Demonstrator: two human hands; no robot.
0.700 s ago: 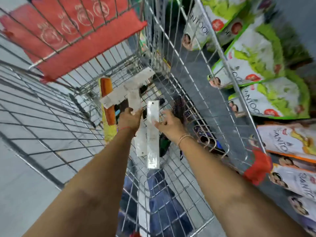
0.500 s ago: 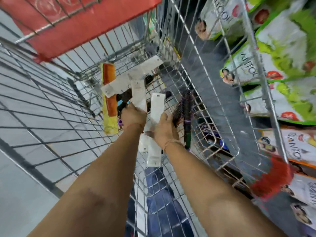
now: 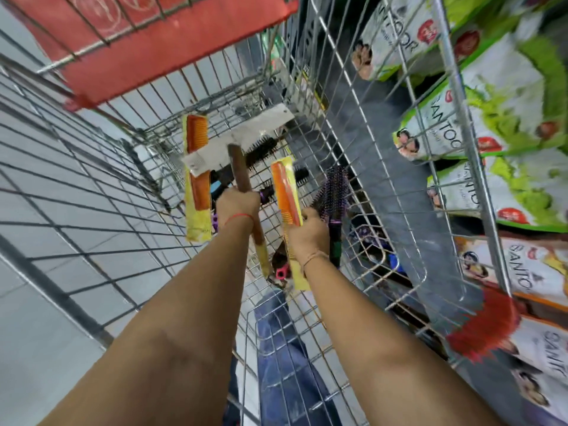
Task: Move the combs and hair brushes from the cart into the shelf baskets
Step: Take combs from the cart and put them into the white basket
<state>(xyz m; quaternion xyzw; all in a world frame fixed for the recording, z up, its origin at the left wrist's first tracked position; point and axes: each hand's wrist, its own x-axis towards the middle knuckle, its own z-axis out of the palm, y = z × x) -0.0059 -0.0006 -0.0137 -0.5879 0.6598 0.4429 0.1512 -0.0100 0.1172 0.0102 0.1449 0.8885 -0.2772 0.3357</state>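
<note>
Both my hands reach into a wire shopping cart (image 3: 353,124). My left hand (image 3: 238,204) grips a long brown comb (image 3: 241,173) in a packet with a white card top. My right hand (image 3: 307,233) holds an orange comb (image 3: 285,192) in a yellow packet together with a round purple hair brush (image 3: 333,195). Another orange comb (image 3: 196,167) in a yellow packet leans against the cart's left wall. Black round brushes (image 3: 261,149) lie on the cart bottom beyond my hands.
The cart's red fold-down seat flap (image 3: 147,41) is at the top. Green and white product bags (image 3: 507,118) fill shelves to the right, outside the cart wall. A red cart corner bumper (image 3: 482,330) is at the lower right. Grey floor tiles lie to the left.
The white card packet between my hands has turned, showing the orange comb in my right hand. The purple brush is now in that hand. Both hands have risen with their items.
</note>
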